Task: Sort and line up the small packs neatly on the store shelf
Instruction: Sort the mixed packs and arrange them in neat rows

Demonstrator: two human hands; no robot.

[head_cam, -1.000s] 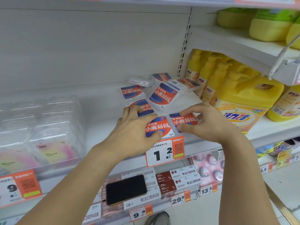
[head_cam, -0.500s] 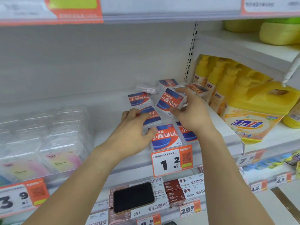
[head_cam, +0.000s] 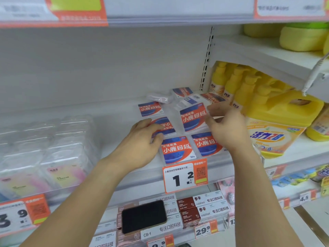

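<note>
Small red-and-blue packs lie on the white shelf. Two sit side by side at the front edge: a left front pack and a right front pack. My right hand grips a pack by its right edge, just behind the right front one. My left hand holds a turned pack behind the left front one. Further back lie one flat pack, a clear wrapper and more loose packs, some overlapping.
Yellow pump bottles and a big yellow detergent jug crowd the right side. Clear plastic boxes stand at the left. A price tag reading 1.2 hangs on the shelf edge. A black phone lies on boxes one shelf below.
My right hand left the right front pack, reached back and took hold of a tilted pack, now pulled forward and flatter. My left hand shifted from the left front pack to the one behind.
</note>
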